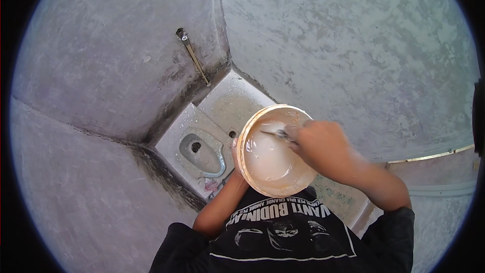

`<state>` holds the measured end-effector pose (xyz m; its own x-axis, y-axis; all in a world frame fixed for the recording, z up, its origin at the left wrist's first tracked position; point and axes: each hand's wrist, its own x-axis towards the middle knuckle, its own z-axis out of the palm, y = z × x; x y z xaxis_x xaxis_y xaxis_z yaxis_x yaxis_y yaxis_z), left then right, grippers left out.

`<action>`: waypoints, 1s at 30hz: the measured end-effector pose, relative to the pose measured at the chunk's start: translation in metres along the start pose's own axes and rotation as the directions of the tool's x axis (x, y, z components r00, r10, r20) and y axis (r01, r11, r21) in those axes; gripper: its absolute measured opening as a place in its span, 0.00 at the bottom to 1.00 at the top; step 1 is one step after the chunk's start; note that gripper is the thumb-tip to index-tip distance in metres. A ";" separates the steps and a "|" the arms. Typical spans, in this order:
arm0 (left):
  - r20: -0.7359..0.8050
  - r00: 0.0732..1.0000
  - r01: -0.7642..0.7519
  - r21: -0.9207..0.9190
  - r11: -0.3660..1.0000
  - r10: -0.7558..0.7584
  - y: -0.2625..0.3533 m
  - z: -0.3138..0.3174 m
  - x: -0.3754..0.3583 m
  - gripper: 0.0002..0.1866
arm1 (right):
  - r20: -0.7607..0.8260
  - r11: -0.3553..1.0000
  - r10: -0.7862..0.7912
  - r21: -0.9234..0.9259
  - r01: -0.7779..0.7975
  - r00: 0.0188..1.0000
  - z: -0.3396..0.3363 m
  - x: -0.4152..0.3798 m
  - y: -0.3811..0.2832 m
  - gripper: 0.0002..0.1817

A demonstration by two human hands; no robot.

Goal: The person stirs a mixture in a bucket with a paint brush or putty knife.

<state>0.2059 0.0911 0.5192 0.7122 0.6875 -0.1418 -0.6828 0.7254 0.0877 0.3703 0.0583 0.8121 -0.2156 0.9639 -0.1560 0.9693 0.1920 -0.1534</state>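
Note:
A round plastic bucket (pixel 241 164) with a stained rim is held up in front of my chest, tilted so its inside shows. White paint-like liquid (pixel 270 159) lies in it. My left hand (pixel 235 157) grips the bucket's left side, its fingers mostly hidden behind the wall. Over the right part of the opening, my right hand (pixel 319 147) is closed around a small hand tool (pixel 275 133) with a thin, dark, pointed end reaching over the liquid. Its exact kind is hard to make out, and the hand is slightly blurred.
Below is a squat toilet (pixel 202 154) set in a speckled raised floor, with a small drain hole (pixel 232 134) beside it. A pipe with a tap (pixel 193 55) runs down the grey wall (pixel 101 35). Patchy pale wall (pixel 353 45) rises close on the right.

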 end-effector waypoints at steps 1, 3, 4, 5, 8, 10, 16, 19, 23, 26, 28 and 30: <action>-0.064 0.998 0.003 0.067 0.998 0.001 0.002 0.021 0.003 0.38 | -0.024 0.999 -0.036 -0.002 0.036 0.999 0.015 0.005 -0.001 0.13; -0.037 0.998 -0.056 -0.049 0.997 0.054 0.004 0.044 -0.005 0.39 | -0.051 0.997 -0.079 -0.011 0.079 0.996 0.023 0.007 -0.009 0.13; -0.070 0.995 -0.074 -0.027 0.997 0.072 0.004 0.044 -0.006 0.39 | 0.023 0.996 -0.086 -0.004 0.086 0.996 0.025 0.004 -0.015 0.13; -0.104 0.991 -0.087 -0.005 0.996 0.086 0.004 0.045 -0.007 0.39 | 0.098 0.996 -0.089 0.005 0.089 0.991 0.025 0.001 -0.018 0.14; -0.061 0.995 -0.085 0.003 0.996 0.085 0.005 0.071 -0.011 0.40 | 0.215 0.986 -0.163 0.072 0.151 0.963 0.012 -0.007 -0.015 0.14; -0.037 0.996 -0.085 0.009 0.996 0.085 0.006 0.072 -0.012 0.40 | 0.255 0.974 -0.217 0.120 0.192 0.942 0.001 -0.008 -0.014 0.14; -0.004 0.996 -0.081 0.323 0.943 0.087 0.002 0.034 -0.003 0.41 | -0.010 0.907 -0.418 -0.061 0.417 0.908 0.001 0.008 -0.004 0.08; 0.020 0.996 -0.081 0.467 0.880 0.082 0.002 0.044 0.001 0.41 | -0.059 0.882 -0.403 -0.292 0.370 0.913 0.011 0.017 0.000 0.15; 0.036 0.988 -0.152 0.058 0.987 0.150 0.006 0.061 -0.010 0.41 | 0.255 0.985 -0.048 -0.146 0.088 0.966 -0.001 0.013 -0.012 0.13; 0.043 0.986 -0.167 0.334 0.928 0.162 0.001 0.011 -0.004 0.41 | 0.372 1.000 -0.008 -0.007 0.011 0.928 -0.003 0.006 -0.009 0.11; 0.046 0.977 -0.207 0.405 0.891 0.206 -0.001 0.004 -0.006 0.41 | 0.385 0.994 -0.028 0.105 -0.014 0.923 0.004 0.003 -0.006 0.11; 0.054 0.967 -0.244 0.475 0.845 0.249 0.000 0.017 -0.012 0.41 | 0.310 0.940 -0.104 0.341 -0.008 0.945 0.018 0.002 -0.003 0.12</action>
<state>0.2000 0.0837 0.5373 0.5277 0.8472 -0.0619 -0.6735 0.4617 0.5773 0.3647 0.0568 0.7948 -0.3412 0.8341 -0.4335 0.8729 0.1100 -0.4754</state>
